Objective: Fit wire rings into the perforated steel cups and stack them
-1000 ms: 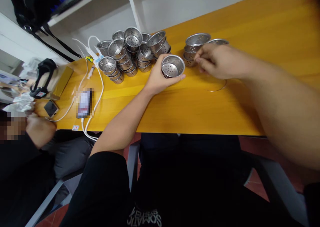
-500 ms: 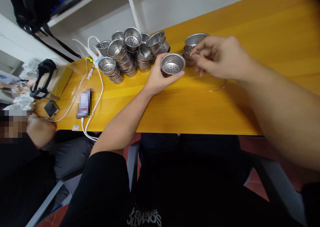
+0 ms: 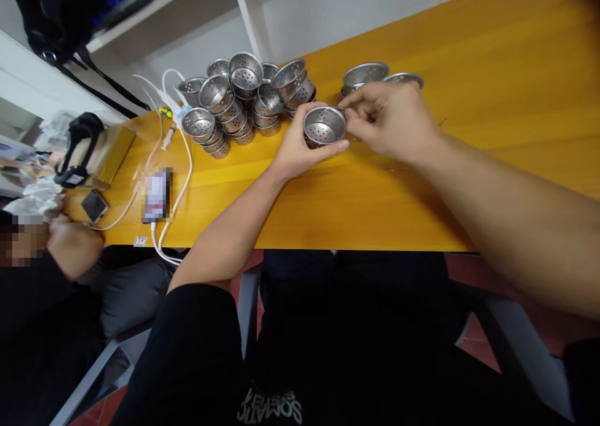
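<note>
To do this bit well, the L hand (image 3: 296, 146) should hold the holey metal cup (image 3: 324, 130) steady, w/ its mouth up so the rim is easy to see. The R hand (image 3: 391, 121) should pinch the thin wire (image 3: 340, 108) close to its tip, b/c a long loose bit prob. bends. Go slow at the rim & don't push hard; a poke could hurt the L fingers.

The cup is just above the mid of the frame. The L hand is curled round it & clamped on it: thumb on the near side, other fingers round the far side. Can't tell if the cup's bottom touches the table (image 3: 347, 217).

The R hand is right of the cup, w/ thumb & 1st finger together on what looks like the wire, right by the rim. Its other fingers are bent in. More holey cups (image 3: 233, 115) sit in piles, upper mid-left; at least 2 more (image 3: 365, 76) are behind the R hand.
</note>
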Available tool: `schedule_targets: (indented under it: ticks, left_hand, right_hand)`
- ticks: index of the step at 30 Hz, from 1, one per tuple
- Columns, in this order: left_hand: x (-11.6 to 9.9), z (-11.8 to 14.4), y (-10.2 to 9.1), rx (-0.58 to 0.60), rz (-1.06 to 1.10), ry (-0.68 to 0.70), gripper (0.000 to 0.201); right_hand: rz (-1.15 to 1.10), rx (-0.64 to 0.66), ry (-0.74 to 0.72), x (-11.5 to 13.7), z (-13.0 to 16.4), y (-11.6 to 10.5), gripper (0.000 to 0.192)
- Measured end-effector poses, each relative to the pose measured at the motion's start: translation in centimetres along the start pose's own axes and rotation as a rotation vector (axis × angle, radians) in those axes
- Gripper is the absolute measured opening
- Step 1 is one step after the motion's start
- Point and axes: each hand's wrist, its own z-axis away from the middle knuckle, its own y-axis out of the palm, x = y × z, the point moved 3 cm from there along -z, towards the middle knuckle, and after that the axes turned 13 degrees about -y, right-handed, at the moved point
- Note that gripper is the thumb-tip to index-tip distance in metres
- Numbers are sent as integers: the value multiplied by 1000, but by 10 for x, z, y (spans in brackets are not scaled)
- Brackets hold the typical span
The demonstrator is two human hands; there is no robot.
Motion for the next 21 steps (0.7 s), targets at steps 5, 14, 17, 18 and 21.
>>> schedule_targets:
  ticks: [5, 14, 17, 18, 21]
  left_hand:
    - [-4, 0, -1, -18, 20, -16, 105]
    - [-8, 2, 0, 7, -1, -32, 107]
    - [-9, 2, 2, 13, -16, -28, 106]
    - [-9, 2, 2, 13, -23, -25, 106]
    - [-9, 2, 3, 3, -38, -21, 106]
  right_hand:
    - [46, 12, 34, 3, -1, -1, 11]
    - [32, 15, 72, 6, 0, 1, 6]
    - [31, 1, 81, 5, 1, 1, 6]
    - [27, -2, 85, 5, 1, 2, 7]
    - [27, -3, 90, 6, 1, 4, 12]
